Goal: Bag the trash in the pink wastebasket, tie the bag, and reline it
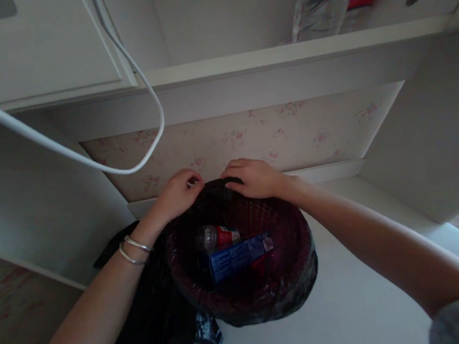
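Observation:
A trash bin stands on a white surface, lined with a thin black trash bag folded over its rim. Inside lie a clear plastic bottle with a red label and a blue box. At the far left of the rim, my left hand is closed in a pinch on the bag's edge; its fingertips are partly hidden. My right hand grips the bag at the far rim, thumb on the near side and fingers beyond. A small gap separates the two hands.
Black plastic bags lie heaped left of the bin. A white cable hangs in a loop at upper left. Above runs a white shelf edge with clear packaging on it. White side panels flank the floral wall.

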Motion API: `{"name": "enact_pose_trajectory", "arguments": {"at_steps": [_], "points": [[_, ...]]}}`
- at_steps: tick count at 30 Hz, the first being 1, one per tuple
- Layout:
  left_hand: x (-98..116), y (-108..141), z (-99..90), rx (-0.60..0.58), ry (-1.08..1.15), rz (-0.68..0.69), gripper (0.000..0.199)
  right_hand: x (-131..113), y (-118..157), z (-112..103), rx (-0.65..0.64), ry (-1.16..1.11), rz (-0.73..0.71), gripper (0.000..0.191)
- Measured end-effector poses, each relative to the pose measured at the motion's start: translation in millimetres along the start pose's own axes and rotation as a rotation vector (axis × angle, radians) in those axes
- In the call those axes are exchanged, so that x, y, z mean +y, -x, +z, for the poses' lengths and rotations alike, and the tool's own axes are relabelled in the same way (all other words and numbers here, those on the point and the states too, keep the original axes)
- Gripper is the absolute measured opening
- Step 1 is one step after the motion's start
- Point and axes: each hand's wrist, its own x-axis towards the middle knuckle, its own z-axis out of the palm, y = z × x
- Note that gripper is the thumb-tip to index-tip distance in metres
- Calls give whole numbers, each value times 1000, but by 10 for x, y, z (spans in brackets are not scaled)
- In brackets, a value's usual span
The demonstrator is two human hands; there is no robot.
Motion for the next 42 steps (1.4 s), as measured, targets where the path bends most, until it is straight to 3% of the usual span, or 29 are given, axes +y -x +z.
{"name": "enact_pose_trajectory", "arguments": {"at_steps": [5,8,14,19,23,25,28,29,31,34,36,38,42], "points": [[230,-124,71,-281,-36,64,33,-108,-266,130,-306,-69,-32,23],[197,-151,133,-357,-84,65,29,-4,-283,162,-328,-71,1,29],[111,-38,134,-235,-52,58,32,67,6,-28,-118,-96,82,33],[-22,78,-29,99,36,2,32,111,440,-125,222,-78,208,31],[-238,325,-47,309,165,-91,41,135,890,32,454,-224,119,31],[-307,487,8,273,363,-189,49,128,1058,136,445,-255,46,32],[-344,692,81,113,799,-349,54,136,1189,235,376,-330,27,32],[-354,745,86,112,926,-386,52,155,1216,252,403,-389,63,32],[-402,847,75,237,1086,-438,43,234,1283,297,569,-552,171,34],[-556,1063,113,498,1180,-549,21,427,1502,502,921,-719,402,41],[-669,1275,249,603,1163,-613,12,552,1739,781,1034,-655,621,47],[-745,1508,473,581,1134,-678,12,626,2007,1141,1015,-588,742,49],[-767,1817,934,527,1033,-724,24,626,2432,1792,786,-432,899,49]]}}
